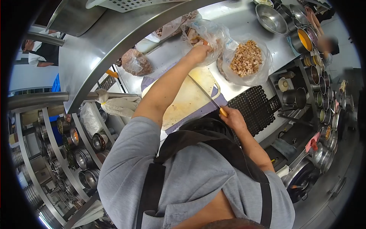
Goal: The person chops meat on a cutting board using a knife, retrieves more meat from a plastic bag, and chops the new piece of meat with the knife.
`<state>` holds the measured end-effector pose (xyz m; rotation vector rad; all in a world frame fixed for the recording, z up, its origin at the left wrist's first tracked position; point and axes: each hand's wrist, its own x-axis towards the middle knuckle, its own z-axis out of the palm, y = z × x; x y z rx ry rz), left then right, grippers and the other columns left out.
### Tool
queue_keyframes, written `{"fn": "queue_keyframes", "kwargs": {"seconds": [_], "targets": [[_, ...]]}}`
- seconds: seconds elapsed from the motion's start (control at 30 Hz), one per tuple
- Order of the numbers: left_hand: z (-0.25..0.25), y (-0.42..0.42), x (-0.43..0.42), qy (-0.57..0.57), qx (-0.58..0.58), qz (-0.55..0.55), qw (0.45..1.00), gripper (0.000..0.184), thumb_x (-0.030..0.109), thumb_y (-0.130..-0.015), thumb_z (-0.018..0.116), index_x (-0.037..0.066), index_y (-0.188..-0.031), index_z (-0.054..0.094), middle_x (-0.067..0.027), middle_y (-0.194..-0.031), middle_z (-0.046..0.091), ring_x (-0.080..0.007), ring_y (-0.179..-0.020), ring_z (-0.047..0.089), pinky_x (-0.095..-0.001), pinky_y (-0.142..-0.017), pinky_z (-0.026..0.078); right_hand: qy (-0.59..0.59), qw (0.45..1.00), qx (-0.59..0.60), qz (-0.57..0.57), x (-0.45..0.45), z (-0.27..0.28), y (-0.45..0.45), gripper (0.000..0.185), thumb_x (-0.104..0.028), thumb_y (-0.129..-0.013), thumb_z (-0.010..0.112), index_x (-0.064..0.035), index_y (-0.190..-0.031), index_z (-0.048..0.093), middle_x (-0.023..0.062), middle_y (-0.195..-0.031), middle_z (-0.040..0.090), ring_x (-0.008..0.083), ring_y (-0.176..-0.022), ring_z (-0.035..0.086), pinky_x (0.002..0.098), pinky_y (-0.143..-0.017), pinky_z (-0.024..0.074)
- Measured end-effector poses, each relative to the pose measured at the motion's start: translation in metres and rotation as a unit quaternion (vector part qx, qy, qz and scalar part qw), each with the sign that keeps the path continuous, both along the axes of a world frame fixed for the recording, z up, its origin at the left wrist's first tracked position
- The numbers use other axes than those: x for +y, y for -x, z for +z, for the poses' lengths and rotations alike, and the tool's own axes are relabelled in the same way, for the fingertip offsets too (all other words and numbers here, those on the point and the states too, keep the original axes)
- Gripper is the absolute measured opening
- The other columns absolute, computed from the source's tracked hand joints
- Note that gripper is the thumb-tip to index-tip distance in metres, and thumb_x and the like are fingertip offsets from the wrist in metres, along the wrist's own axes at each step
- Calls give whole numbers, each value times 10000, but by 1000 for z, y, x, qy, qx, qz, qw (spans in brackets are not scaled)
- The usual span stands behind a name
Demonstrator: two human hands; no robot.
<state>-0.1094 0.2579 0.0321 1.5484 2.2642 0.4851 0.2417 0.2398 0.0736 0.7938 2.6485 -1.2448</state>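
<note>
My right hand is closed around the yellow handle of a knife. Its long blade reaches over a pale cutting board, which lies on a purple cloth. My left arm stretches across the board. At its end, my left hand is curled at the mouth of a clear plastic bag with chunks of meat in it. What those fingers grip is too small to make out. Right of that bag, another open bag is full of diced meat.
A tied bag of minced meat sits left of the board. A steel bowl and a pot of orange liquid stand at the far right. A curved metal shelf edge overhangs the left side. Other people stand at both sides.
</note>
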Motion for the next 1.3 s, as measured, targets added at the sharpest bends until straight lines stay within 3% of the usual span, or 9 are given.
{"fn": "queue_keyframes", "kwargs": {"seconds": [0.23, 0.37, 0.7, 0.87, 1.1, 1.17, 1.2, 1.27, 1.3], "targets": [[31, 28, -64, -343, -133, 269, 890, 289, 165, -769, 746, 84, -1023, 634, -93, -940, 695, -218, -832, 664, -326, -756, 532, -7, 1000, 17, 5, -5, 4, 0, 369, -198, -832, 679, -78, -1177, 626, 226, -953, 671, 410, -931, 630, 482, -807, 498], [44, 6, -126, -281, -365, 257, 849, 354, 7, -802, 708, 38, -1122, 561, -37, -982, 616, -146, -877, 632, -279, -779, 531, -16, 1000, -3, 4, -12, 4, 1, 384, -207, -832, 684, -83, -1190, 622, 234, -954, 669, 417, -927, 629, 489, -810, 496], [-3, -68, -238, -61, -134, 243, 959, 266, 290, -800, 669, 83, -942, 758, -157, -923, 716, -303, -867, 690, -380, -819, 538, -55, 998, -19, -5, -36, -3, 1, 440, -268, -864, 680, -122, -1269, 592, 247, -979, 670, 429, -939, 631, 493, -801, 505], [8, -52, -229, -60, -171, 244, 953, 284, 276, -812, 688, 71, -1001, 742, -142, -955, 725, -269, -884, 692, -337, -812, 536, -33, 998, -48, -32, -41, -6, 4, 433, -342, -941, 599, -143, -1323, 549, 256, -983, 672, 445, -982, 617, 495, -813, 489], [2, -73, -184, 12, -110, 20, 994, 320, 171, -805, 660, 55, -1100, 702, -186, -1022, 697, -337, -967, 666, -388, -867, 521, 24, 993, -65, -92, -46, -21, 8, 446, -407, -995, 479, -80, -1289, 556, 269, -957, 665, 452, -1007, 610, 492, -834, 472], [-5, -74, -180, -2, -80, 29, 996, 348, 142, -803, 649, 56, -1139, 686, -194, -1047, 688, -352, -990, 656, -404, -878, 516, 13, 996, -25, -83, -46, -26, 8, 407, -395, -1030, 428, -51, -1145, 611, 99, -582, 538, 205, -486, 547, 377, -507, 433], [-5, -73, -183, -47, -72, 57, 995, 347, 123, -797, 642, 52, -1135, 679, -197, -1046, 683, -357, -999, 648, -409, -879, 512, 14, 996, -28, -88, -49, -19, 10, 407, -395, -1030, 428, -51, -1145, 611, 99, -582, 538, 205, -486, 547, 377, -507, 433], [-2, -70, -188, -90, -67, 84, 990, 346, 104, -792, 636, 48, -1132, 672, -201, -1044, 679, -362, -1007, 640, -415, -879, 508, 72, 990, -67, -100, -56, 7, 22, 416, -382, -1017, 431, -28, -1139, 614, 275, -881, 647, 459, -900, 616, 503, -777, 464], [3, -69, -191, -51, -75, 90, 992, 317, 101, -786, 644, 40, -1096, 672, -198, -1034, 678, -361, -997, 637, -420, -882, 504, 74, 990, -70, -102, -60, 14, 26, 416, -382, -1017, 431, -28, -1139, 614, 275, -881, 647, 459, -900, 616, 503, -777, 464]]}}
